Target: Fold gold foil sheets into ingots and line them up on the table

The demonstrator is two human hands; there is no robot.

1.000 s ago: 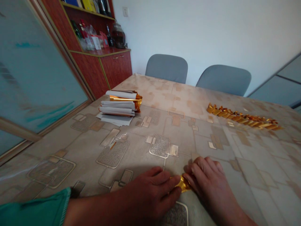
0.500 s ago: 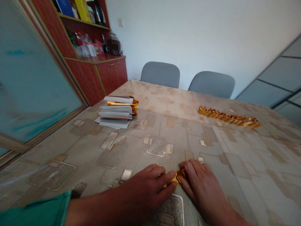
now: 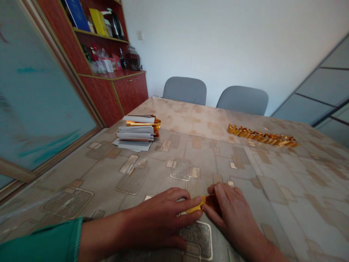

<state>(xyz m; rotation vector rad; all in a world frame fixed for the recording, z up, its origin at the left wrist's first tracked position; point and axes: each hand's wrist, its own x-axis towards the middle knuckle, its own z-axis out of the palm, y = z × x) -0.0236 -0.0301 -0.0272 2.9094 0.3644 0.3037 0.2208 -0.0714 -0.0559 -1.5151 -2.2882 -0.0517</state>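
Observation:
A small folded piece of gold foil paper (image 3: 195,206) lies on the tablecloth between my two hands. My left hand (image 3: 170,214) comes in from the left under a green sleeve, its fingers closed on the left end of the foil paper. Bent over the other end, my right hand (image 3: 231,213) has its thumb and fingers round the foil, hiding part of it. Farther off at the right runs a row of folded gold foil pieces (image 3: 261,137). Back left sits a stack of white-backed gold foil sheets (image 3: 136,134).
The patterned tablecloth (image 3: 163,174) covers a wide table. Two grey chairs (image 3: 185,90) stand along its far side, by the white wall. A red-brown cabinet (image 3: 131,89) with bottles and boxes is at back left, beside a framed glass panel (image 3: 40,91).
My hands have shifted slightly on the foil paper, and more of its gold strip shows between them. The left thumb now shows lower down. The view has tilted up a little.

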